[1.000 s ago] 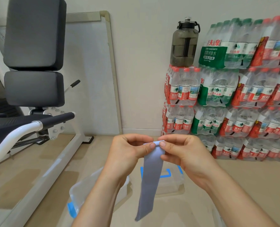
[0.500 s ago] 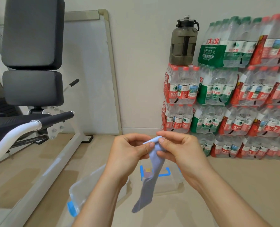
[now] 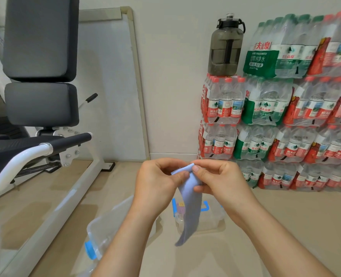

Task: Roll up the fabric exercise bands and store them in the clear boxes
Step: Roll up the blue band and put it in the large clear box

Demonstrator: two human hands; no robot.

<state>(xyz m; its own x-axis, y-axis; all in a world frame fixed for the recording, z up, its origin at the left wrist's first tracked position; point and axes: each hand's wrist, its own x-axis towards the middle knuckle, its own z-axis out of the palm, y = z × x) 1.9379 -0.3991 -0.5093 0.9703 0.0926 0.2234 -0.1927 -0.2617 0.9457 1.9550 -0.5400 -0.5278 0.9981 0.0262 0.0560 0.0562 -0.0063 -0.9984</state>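
Band [image 3: 189, 212]: pale blue, hanging in air, top edge folded over, in front of far box [image 3: 211, 218].
Left grip [image 3: 157, 184]: pinching top edge.
Right grip [image 3: 221, 180]: pinching same edge, just beside.
Near box [image 3: 103, 232]: on floor, under left forearm.

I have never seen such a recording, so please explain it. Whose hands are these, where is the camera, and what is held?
No machine here: these are a person's two bare hands. The camera sits on the person's head, looking forward and down. The left hand and right hand pinch the top end of a light blue fabric band; the rest hangs loose. On the floor are a near clear box by the left arm and a far clear box behind the band. At the wall stand water bottle packs with a dark jug on top; an exercise machine is at left.
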